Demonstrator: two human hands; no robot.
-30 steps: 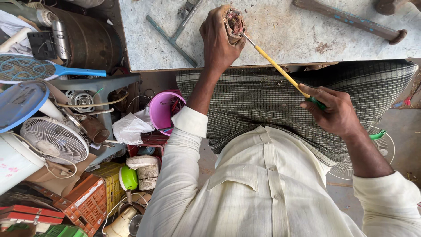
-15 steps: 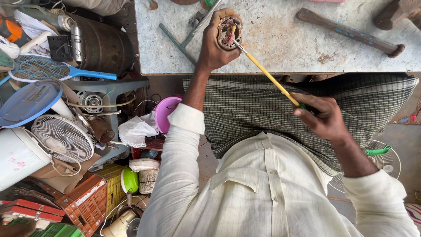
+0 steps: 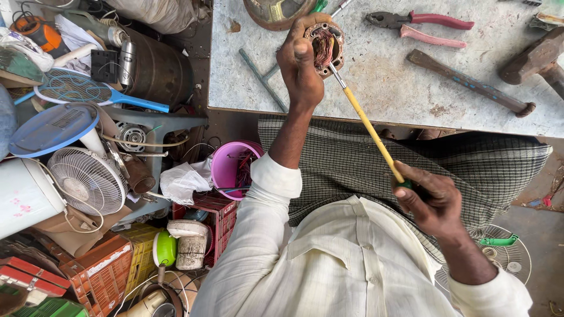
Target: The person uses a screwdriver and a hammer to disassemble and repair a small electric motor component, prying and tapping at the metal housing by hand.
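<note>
Head view, looking down. Left hand [image 3: 299, 61]: clenched around a round motor stator [image 3: 324, 47] with copper-coloured windings, raised just over the near edge of the grey workbench [image 3: 382, 88]. Right hand [image 3: 429, 199]: closed around the green grip of a long yellow-shafted screwdriver [image 3: 370, 126], held above the checked-cloth lap [image 3: 352, 170]; metal tip set inside the stator ring, touching the windings. On the workbench, well apart from the stator: red-handled pliers [image 3: 420, 23], a hammer [image 3: 470, 85] lying flat, a second hammer head [image 3: 537, 58] at the right edge. Left of the bench, on the floor: pink bucket [image 3: 226, 167], small white table fan [image 3: 85, 179], blue racket-shaped swatter [image 3: 76, 91], orange and yellow crates [image 3: 111, 270].
</note>
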